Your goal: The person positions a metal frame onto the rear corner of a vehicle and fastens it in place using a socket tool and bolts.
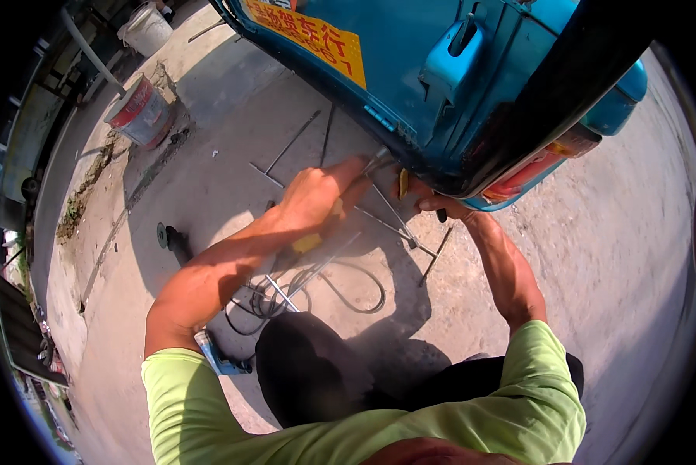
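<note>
My left hand (321, 190) is closed at the lower edge of the teal vehicle body (355, 46); a silver metal piece shows at its fingertips, but what it grips is unclear. My right hand (460, 213) is curled around a dark-handled tool (441, 215) under the black trim, beside a small yellow part (403, 183); its fingertips are partly hidden. Below my hands, several metal T-handle wrenches (433, 260) lie on the concrete, with a looped dark hose (379, 298) and a yellow object (307, 242).
A red-and-white bucket (140, 112) with a pale pole stands at the upper left, near a white bucket (145, 32) and cracked concrete. A blue tool (228, 364) lies by my left knee, and a dark tool with a round end (173, 240) lies left of my forearm.
</note>
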The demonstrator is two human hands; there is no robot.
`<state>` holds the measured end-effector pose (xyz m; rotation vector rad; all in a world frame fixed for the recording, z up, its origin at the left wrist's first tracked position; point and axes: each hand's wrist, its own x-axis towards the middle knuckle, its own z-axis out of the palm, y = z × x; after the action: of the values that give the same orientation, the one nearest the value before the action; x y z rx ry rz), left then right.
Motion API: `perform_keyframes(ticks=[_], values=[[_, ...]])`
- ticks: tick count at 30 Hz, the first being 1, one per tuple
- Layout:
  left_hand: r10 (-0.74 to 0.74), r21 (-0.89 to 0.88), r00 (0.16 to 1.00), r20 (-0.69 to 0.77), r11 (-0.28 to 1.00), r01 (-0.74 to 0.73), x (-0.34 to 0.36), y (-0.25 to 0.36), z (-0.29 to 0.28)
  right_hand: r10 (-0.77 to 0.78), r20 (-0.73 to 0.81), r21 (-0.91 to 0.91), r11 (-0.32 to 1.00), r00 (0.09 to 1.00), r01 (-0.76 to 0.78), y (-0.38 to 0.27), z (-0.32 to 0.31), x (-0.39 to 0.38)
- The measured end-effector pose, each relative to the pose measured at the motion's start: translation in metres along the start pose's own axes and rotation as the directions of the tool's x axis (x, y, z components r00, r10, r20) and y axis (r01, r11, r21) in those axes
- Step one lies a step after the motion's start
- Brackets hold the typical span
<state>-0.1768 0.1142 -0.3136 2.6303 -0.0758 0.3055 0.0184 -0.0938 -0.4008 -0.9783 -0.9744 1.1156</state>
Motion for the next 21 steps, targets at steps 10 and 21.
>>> perform_keyframes(ticks=[10,21], values=[[-0.665,-0.885,0.719,0.204,0.190,0.426,-0.037,0.020,0.032,0.091,-0.187,-0.052,0.993,0.978,-0.103,0.013,-0.015,-0.016],[-0.537,-0.937,0.768,0.349,-0.168,0.308,-0.012,0.014,0.028,0.089,-0.139,-0.029,0.995,0.986,-0.094,0.016,-0.013,-0.011]])
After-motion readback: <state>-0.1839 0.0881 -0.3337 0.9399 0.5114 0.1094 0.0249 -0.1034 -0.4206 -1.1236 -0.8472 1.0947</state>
